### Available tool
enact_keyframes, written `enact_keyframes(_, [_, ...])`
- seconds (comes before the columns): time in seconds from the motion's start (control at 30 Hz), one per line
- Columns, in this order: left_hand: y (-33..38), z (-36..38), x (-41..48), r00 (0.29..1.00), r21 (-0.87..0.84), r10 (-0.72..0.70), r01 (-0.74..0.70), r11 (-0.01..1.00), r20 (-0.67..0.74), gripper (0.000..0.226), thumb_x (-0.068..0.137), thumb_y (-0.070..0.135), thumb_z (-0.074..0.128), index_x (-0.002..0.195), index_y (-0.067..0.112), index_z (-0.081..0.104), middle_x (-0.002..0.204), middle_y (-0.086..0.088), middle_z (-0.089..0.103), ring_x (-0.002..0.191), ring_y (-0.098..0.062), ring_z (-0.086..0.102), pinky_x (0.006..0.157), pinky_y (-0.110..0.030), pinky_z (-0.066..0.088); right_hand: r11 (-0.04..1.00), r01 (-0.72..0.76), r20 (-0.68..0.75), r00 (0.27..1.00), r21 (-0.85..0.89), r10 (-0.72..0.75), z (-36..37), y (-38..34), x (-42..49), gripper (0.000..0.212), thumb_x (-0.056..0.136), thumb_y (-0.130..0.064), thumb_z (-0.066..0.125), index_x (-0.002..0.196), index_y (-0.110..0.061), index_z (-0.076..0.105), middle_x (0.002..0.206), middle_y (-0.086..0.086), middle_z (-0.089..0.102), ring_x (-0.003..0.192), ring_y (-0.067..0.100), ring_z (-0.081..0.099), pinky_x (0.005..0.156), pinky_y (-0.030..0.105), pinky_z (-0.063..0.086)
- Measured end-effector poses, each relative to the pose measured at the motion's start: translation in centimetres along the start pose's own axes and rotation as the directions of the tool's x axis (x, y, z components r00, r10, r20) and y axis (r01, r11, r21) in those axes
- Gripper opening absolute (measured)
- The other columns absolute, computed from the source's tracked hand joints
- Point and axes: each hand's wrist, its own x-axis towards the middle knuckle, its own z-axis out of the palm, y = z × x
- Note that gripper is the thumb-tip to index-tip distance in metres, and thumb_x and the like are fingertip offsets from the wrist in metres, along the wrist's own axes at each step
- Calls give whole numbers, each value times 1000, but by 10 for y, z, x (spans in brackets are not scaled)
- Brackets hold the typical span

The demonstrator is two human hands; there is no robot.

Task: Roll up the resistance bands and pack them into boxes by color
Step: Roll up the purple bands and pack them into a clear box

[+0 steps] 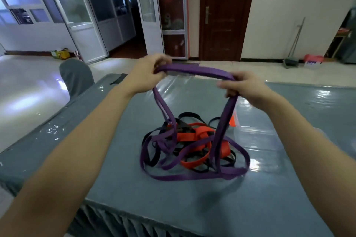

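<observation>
A purple resistance band [194,70] is lifted above the table, stretched between both hands. My left hand [148,74] grips its left end and my right hand [242,88] grips its right end. The band's two sides hang down into a tangled pile on the table. In that pile lie more purple band loops [192,176], orange bands [200,135] and black bands [154,156], all knotted together.
The table [173,207] has a grey-blue cloth under clear plastic. Clear plastic boxes [256,136] stand right of the pile, one showing an orange part [232,121]. A grey chair back [76,76] stands at the table's far left. Doors and a broom are behind.
</observation>
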Motion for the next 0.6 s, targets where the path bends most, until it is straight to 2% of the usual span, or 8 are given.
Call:
enact_keyframes(0.03, [-14, 14, -10, 993, 81, -59, 51, 995, 106, 17, 101, 34, 76, 113, 24, 71, 101, 4, 71, 97, -19, 70, 88, -35, 54, 999, 9, -37, 999, 51, -7, -9, -3, -5, 32, 75, -31, 97, 96, -14, 79, 66, -4, 56, 59, 12, 53, 84, 47, 52])
enact_keyframes(0.1, [-35, 54, -32, 910, 111, -222, 195, 975, 351, 39, 100, 62, 70, 106, 24, 69, 95, 5, 76, 90, -19, 73, 81, -38, 55, 999, 31, -32, 999, 41, -29, -24, -12, -14, 39, 68, -47, 99, 88, -19, 81, 68, -3, 54, 61, 13, 50, 77, 42, 46])
enact_keyframes(0.2, [-49, 110, -47, 837, 51, -235, 242, 969, 495, 27, 100, 49, 76, 105, 26, 64, 95, 3, 79, 89, -17, 78, 83, -39, 61, 998, -35, -69, 997, -52, 31, -31, -9, -32, 50, 71, -70, 90, 77, -22, 76, 63, -7, 51, 63, 16, 46, 70, 35, 44])
enact_keyframes(0.3, [-56, 127, -41, 875, 88, -210, 190, 978, 436, 19, 96, 35, 81, 94, 32, 63, 85, 12, 69, 81, -18, 70, 72, -32, 51, 999, -44, -256, 966, -31, 35, -47, 9, -48, 43, 91, -50, 83, 85, -8, 72, 63, -1, 50, 61, 18, 47, 74, 43, 42])
enact_keyframes(0.37, [-59, 134, -45, 850, 104, -249, 227, 968, 463, 13, 95, 34, 82, 94, 33, 69, 84, 13, 72, 83, -20, 72, 72, -30, 51, 996, 1, -371, 928, 84, 30, -68, 15, -57, 33, 96, -39, 80, 86, -9, 72, 65, -2, 53, 55, 13, 47, 75, 43, 43])
enact_keyframes(0.47, [-43, 154, -60, 784, 40, -334, 369, 928, 523, 29, 99, 51, 76, 114, 27, 73, 105, -1, 81, 94, -20, 77, 86, -35, 58, 993, 59, -473, 881, 102, -3, -103, 18, -65, 36, 92, -53, 78, 76, -22, 72, 65, -4, 57, 56, 14, 49, 70, 39, 46])
enact_keyframes(0.53, [-8, 158, -42, 861, -60, -312, 364, 929, 401, 26, 104, 51, 69, 113, 26, 69, 100, -5, 79, 90, -20, 74, 84, -40, 55, 998, 33, -469, 883, 55, -4, -120, 22, -68, 44, 92, -64, 69, 75, -24, 66, 63, -5, 54, 58, 15, 49, 69, 38, 46])
enact_keyframes(0.6, [37, 152, -9, 949, -243, -278, 308, 920, 150, 23, 108, 44, 65, 107, 22, 63, 84, -2, 70, 81, -21, 68, 80, -41, 54, 996, -16, -416, 908, 91, 52, -132, 28, -69, 39, 93, -57, 55, 75, -23, 60, 61, -6, 49, 57, 15, 44, 67, 37, 43])
